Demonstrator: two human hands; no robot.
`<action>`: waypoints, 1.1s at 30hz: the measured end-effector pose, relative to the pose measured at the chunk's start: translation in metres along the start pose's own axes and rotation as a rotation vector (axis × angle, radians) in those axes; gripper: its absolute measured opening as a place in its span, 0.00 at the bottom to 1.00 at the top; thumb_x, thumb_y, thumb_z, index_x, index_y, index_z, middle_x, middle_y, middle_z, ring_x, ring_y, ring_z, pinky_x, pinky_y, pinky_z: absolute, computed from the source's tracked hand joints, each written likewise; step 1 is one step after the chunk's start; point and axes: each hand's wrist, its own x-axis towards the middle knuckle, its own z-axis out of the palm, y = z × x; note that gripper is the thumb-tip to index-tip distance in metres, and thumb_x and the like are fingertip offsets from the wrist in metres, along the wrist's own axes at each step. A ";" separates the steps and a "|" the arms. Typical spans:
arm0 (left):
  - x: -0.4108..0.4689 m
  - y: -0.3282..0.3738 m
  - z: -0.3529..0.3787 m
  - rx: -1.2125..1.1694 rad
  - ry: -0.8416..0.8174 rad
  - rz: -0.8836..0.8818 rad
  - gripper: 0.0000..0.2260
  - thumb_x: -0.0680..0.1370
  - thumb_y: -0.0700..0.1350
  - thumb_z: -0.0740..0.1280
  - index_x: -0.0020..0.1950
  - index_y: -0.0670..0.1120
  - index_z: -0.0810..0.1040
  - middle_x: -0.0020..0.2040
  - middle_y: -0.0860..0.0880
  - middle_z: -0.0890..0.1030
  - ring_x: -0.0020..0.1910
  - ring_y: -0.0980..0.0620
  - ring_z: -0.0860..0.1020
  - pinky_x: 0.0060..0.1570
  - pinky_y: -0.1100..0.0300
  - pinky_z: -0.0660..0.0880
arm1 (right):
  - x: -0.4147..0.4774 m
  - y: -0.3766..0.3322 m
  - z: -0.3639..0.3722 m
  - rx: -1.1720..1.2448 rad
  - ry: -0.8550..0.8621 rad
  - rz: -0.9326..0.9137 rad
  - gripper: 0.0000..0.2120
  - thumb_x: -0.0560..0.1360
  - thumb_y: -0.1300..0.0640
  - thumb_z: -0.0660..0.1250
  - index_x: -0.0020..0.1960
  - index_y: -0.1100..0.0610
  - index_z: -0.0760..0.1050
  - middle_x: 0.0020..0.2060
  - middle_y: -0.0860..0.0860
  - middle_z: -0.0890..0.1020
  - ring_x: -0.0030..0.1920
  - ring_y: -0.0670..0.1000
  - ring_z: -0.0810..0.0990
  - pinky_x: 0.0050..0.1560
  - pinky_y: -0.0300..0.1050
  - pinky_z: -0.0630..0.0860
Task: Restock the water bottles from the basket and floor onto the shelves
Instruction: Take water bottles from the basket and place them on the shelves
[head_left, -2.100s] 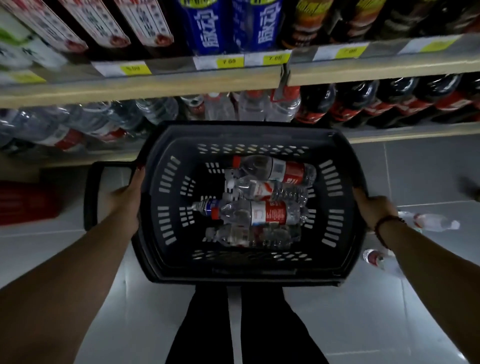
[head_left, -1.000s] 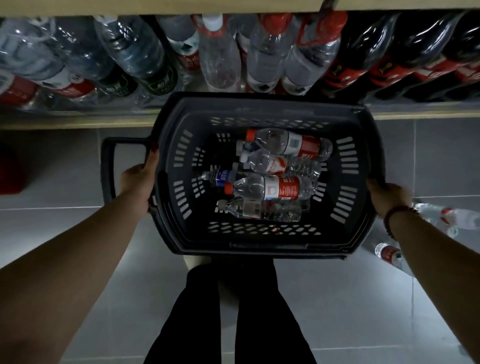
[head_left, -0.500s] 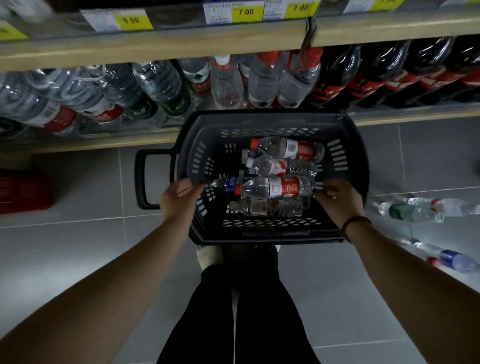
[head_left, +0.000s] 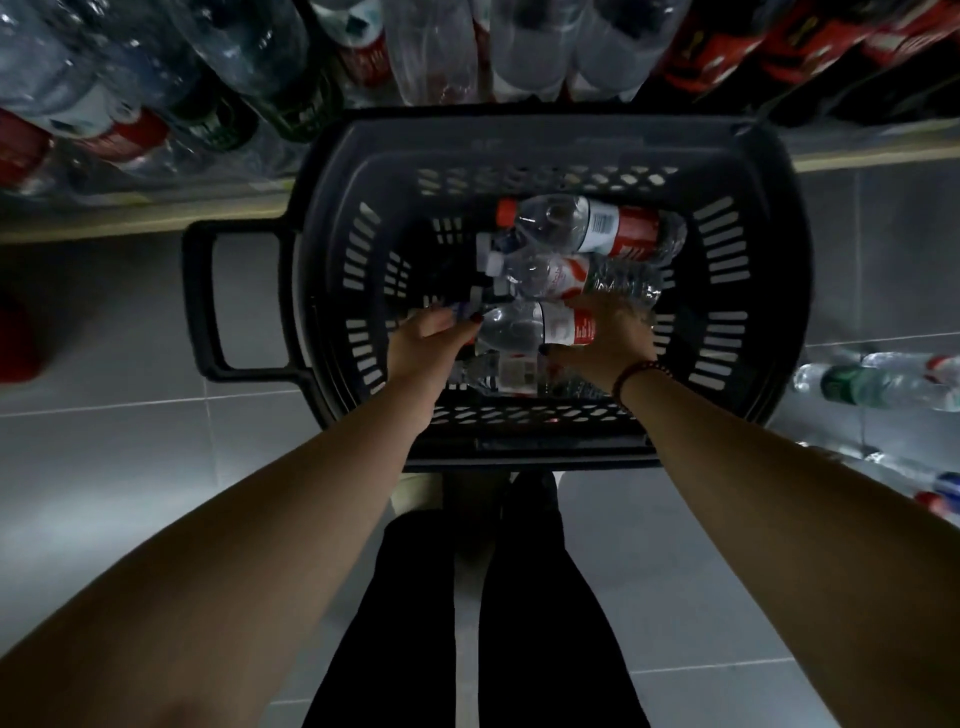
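Shop aisle, viewed from above. A low shelf (head_left: 156, 221) carries packed rows of clear water bottles (head_left: 524, 47) beside dark soft-drink bottles (head_left: 779, 41) with red labels, each kind grouped together as retail stock. A black plastic shopping basket (head_left: 753, 260) with slotted walls and a side handle sits before the shelf over a grey tiled floor (head_left: 130, 467). Loose bottles (head_left: 872, 382) lie on the tiles.

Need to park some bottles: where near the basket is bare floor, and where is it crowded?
Bare: the grey tiled floor left of the dark slotted plastic basket, around its loop handle. Crowded: right of the basket, where loose clear bottles lie; inside it, red-labelled water bottles, left hand and right hand.
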 end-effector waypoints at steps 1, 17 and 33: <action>0.004 -0.005 0.002 -0.002 -0.016 0.003 0.18 0.75 0.45 0.72 0.63 0.41 0.79 0.59 0.48 0.80 0.55 0.55 0.78 0.48 0.69 0.71 | 0.006 0.002 0.004 -0.039 -0.009 -0.002 0.31 0.63 0.36 0.72 0.63 0.45 0.72 0.64 0.49 0.75 0.66 0.55 0.70 0.65 0.59 0.69; 0.044 -0.027 0.002 -0.081 -0.127 -0.041 0.02 0.76 0.48 0.70 0.45 0.54 0.81 0.49 0.52 0.83 0.58 0.52 0.79 0.64 0.55 0.72 | 0.051 0.008 0.014 -0.228 -0.115 -0.125 0.40 0.55 0.30 0.72 0.61 0.48 0.73 0.63 0.48 0.73 0.65 0.54 0.68 0.62 0.51 0.72; -0.002 0.037 0.015 -0.284 -0.430 -0.060 0.21 0.71 0.62 0.63 0.58 0.52 0.78 0.52 0.53 0.85 0.56 0.51 0.80 0.60 0.52 0.74 | 0.020 -0.053 -0.038 1.023 -0.264 -0.008 0.21 0.70 0.48 0.71 0.57 0.59 0.77 0.51 0.57 0.84 0.50 0.56 0.84 0.53 0.55 0.80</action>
